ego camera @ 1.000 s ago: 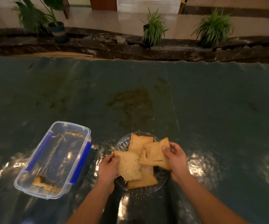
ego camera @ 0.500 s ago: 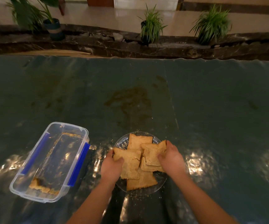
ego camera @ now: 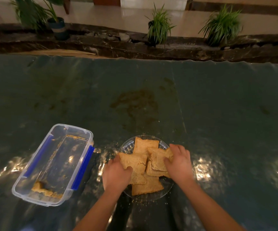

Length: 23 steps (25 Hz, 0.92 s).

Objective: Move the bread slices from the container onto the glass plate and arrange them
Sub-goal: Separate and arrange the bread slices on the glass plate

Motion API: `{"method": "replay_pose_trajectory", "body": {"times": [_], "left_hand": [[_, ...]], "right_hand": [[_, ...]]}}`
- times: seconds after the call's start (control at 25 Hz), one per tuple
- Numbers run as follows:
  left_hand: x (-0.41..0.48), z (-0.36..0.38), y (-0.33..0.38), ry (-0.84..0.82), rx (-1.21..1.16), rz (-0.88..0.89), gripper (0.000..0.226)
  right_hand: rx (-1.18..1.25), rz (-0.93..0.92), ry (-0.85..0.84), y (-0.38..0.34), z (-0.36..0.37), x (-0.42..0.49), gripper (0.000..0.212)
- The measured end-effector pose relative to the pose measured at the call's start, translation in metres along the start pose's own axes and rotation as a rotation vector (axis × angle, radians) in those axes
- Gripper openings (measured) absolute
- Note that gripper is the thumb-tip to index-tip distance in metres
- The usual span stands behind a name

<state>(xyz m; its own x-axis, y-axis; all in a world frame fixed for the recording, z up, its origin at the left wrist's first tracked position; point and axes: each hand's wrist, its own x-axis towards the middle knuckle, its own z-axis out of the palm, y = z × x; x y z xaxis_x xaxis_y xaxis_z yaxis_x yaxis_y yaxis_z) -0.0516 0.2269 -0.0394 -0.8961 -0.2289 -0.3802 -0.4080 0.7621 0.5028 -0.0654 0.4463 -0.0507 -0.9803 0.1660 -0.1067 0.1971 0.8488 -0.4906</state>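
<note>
Several toasted bread slices [ego camera: 145,146] lie overlapping on the round glass plate [ego camera: 126,146] near the table's front edge. My left hand [ego camera: 116,176] rests on the left slice [ego camera: 135,162], thumb on top and fingers curled over its edge. On the right slices [ego camera: 157,161] lies my right hand [ego camera: 179,164], fingers spread and pressing down. To the left stands the clear plastic container [ego camera: 86,135] with blue clips; only crumbs and a small bread piece [ego camera: 38,186] lie in its near end.
A dark green cloth [ego camera: 218,105] covers the table, with a brown stain [ego camera: 135,104] beyond the plate and crumbs around the plate. Past the far edge runs a dark stone ledge with potted plants [ego camera: 158,25].
Both hands have moved inward over the plate. The right slices have shifted left toward the middle, and the pile is tighter than a second ago.
</note>
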Motion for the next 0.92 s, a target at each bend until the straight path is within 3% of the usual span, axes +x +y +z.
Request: {"method": "replay_pose_trajectory", "body": {"times": [0.16, 0.32, 0.44, 0.8, 0.92], "left_hand": [[0.003, -0.003, -0.001, -0.032, -0.100, -0.016, 0.040], [0.006, -0.007, -0.006, -0.071, -0.222, -0.066, 0.015], [0.007, -0.009, -0.007, -0.061, -0.236, -0.066, 0.017], [0.008, -0.006, -0.007, -0.071, -0.266, -0.055, 0.021], [0.007, -0.008, -0.007, -0.106, -0.261, -0.065, 0.024]], "right_hand": [[-0.005, -0.068, -0.110, -0.015, 0.003, 0.023, 0.044], [-0.211, -0.036, -0.138, -0.025, 0.007, 0.047, 0.029], [-0.234, 0.033, -0.185, -0.031, 0.014, 0.056, 0.029], [-0.112, -0.073, -0.216, -0.025, 0.024, 0.054, 0.039], [-0.042, -0.055, -0.142, -0.024, 0.014, 0.045, 0.038]]}}
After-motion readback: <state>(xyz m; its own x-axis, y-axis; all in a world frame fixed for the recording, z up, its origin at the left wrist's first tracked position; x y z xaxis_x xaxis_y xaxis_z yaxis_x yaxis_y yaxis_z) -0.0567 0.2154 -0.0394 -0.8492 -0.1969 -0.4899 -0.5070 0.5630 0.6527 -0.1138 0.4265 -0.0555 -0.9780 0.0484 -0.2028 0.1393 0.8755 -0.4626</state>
